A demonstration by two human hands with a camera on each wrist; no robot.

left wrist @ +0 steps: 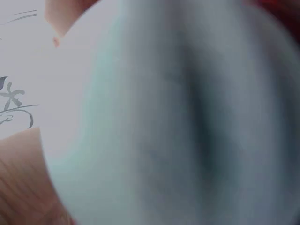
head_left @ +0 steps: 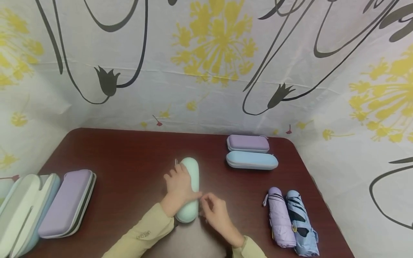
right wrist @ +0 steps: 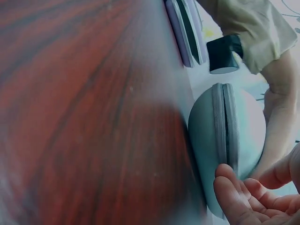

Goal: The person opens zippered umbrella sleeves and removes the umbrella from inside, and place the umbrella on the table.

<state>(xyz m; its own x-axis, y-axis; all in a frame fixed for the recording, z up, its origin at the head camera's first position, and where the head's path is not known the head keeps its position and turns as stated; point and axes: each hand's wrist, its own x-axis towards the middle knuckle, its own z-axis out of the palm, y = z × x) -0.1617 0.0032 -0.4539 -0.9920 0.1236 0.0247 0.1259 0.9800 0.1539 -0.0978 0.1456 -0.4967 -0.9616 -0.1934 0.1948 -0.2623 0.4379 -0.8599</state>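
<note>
A mint green zip case [head_left: 190, 211] lies lengthwise in the middle of the table. My left hand [head_left: 179, 184] holds it from the left, its thumb reaching across the top to the right side. In the left wrist view the case [left wrist: 108, 140] fills most of the picture, blurred. At the right side, my right hand [head_left: 217, 213] has thumb and forefinger brought together at the zip, seemingly pinching the zipper pull, which the fingers hide. The right wrist view shows a dark gap between the zip tapes [right wrist: 225, 119], beside the right fingers [right wrist: 234, 197].
An opened pale case [head_left: 24, 211] and a purple zip case [head_left: 66, 204] lie at the left. Purple [head_left: 247, 143] and blue [head_left: 251, 160] cases sit at the back right. Two folded umbrellas, lilac [head_left: 280, 222] and light blue [head_left: 301, 225], lie at the right. A patterned curtain surrounds the table.
</note>
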